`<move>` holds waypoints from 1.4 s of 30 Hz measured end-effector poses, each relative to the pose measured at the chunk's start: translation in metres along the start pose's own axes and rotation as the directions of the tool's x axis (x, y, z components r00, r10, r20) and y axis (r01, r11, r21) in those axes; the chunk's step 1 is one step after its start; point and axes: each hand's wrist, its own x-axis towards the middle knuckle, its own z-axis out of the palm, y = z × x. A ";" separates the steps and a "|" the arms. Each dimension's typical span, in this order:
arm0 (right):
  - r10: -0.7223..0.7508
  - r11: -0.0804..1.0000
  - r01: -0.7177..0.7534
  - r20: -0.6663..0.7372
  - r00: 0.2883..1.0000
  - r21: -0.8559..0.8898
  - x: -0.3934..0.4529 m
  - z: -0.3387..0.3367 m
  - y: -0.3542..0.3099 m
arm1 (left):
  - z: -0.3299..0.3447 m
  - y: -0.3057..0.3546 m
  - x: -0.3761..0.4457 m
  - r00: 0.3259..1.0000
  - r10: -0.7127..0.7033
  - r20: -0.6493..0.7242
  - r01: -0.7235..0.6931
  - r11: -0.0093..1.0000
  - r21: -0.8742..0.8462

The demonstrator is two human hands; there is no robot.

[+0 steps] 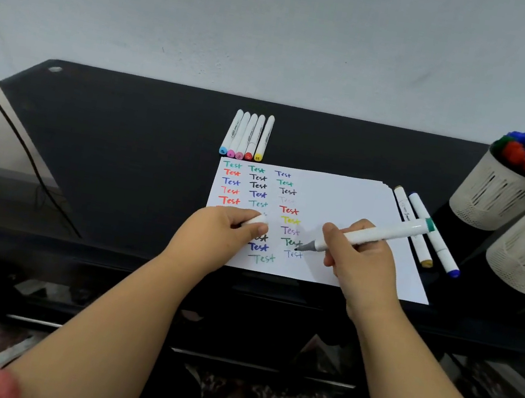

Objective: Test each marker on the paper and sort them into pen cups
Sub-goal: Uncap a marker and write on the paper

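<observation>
The right hand [358, 249] holds the marker [383, 234] tip on the paper [341, 194], so press softly, while the left hand [232, 225] keeps the cap [255, 220] pinched.

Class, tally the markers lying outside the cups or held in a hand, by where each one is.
Row above the paper: 5 markers
Right of the paper: 2 markers
In the right hand: 1 marker
Total: 8

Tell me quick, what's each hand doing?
Left hand: holds a white cap.
Right hand: holds a marker, tip on the paper.
</observation>
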 end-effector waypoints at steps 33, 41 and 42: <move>-0.073 0.992 0.084 0.106 0.992 -0.097 -0.004 0.005 0.008 | 0.004 -0.001 0.003 1.000 0.017 0.002 -0.017 0.999 0.033; -0.098 0.995 0.098 -0.010 0.995 0.004 0.002 -0.001 0.003 | 0.004 -0.001 0.004 1.000 0.017 0.000 -0.017 0.999 0.044; -0.100 0.995 0.100 0.001 0.995 -0.017 0.002 -0.002 0.004 | 0.004 0.000 0.004 1.000 0.016 0.000 -0.016 0.999 0.044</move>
